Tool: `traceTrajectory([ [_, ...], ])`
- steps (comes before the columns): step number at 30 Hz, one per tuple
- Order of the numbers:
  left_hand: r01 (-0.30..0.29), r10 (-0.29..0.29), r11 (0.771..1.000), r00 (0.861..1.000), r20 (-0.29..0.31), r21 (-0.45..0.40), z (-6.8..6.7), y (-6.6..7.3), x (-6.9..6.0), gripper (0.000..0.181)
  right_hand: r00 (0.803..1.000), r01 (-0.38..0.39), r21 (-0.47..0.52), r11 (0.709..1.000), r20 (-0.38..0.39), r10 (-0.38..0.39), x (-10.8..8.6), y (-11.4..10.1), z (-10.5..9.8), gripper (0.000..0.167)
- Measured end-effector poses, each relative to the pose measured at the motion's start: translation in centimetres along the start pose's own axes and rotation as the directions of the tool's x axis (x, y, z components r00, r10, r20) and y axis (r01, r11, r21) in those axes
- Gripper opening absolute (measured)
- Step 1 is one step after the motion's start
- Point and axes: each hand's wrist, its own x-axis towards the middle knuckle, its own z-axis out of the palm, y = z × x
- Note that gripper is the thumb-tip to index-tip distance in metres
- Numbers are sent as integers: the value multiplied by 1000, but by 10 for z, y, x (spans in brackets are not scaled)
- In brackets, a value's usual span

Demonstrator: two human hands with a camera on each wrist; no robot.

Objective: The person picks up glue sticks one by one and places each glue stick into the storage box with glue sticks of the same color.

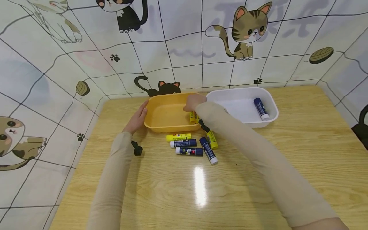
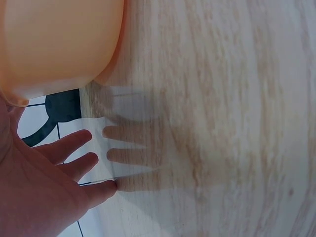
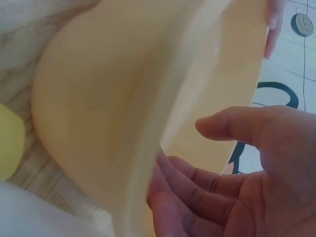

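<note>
Reaching over the far right rim, the person's right hand [image 1: 194, 101] was found at the right end of the yellow tray [image 1: 164, 113], which stood at the far side of the wooden table [image 1: 161, 195]. In the right wrist view its thumb was held wide of the fingers, which were loosely bent just inside the rim; whether the hidden fingertips touched anything could not be told. Two yellow glue sticks [image 1: 192, 117] lay in the tray beneath this hand, one partly covered.

The left hand [image 1: 137, 119] rested against the tray's left end, its visible fingers straight and spread; its thumb could not be made out.

Near of the tray, on the table, lay a lone yellow glue stick [image 1: 178, 137] and, nearer, two blue glue sticks [image 1: 189, 151], all roughly crosswise. To their right were a slanted blue stick [image 1: 208, 150], white end nearest, and a slanted yellow stick [image 1: 212, 140] just beside it.

Right of the yellow tray stood a white tray [image 1: 237, 103] with one blue-and-white stick [image 1: 261, 109] at its right end. Cat drawings marked the wall covering [image 1: 184, 52] beyond.
</note>
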Motion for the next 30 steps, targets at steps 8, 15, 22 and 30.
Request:
traceTrajectory([
  [8, -4, 4, 1000, 1000, -9, 4, 1, -3, 0, 52, 998, 60, -37, 998, 2, -60, -14, 4, -4, 25],
  [15, -2, 2, 1000, 1000, -9, 6, 1, -3, 0, 52, 994, 106, -70, 992, -11, -107, -39, 9, -11, 27],
  [22, -9, 9, 1000, 1000, -14, -8, 1, -4, 2, 51, 983, 179, -67, 982, -27, -181, -62, 14, -14, 28],
  [30, -6, 6, 1000, 1000, -12, -17, 1, -4, 2, 51, 981, 193, -64, 979, -4, -194, -80, 16, -11, 30],
])
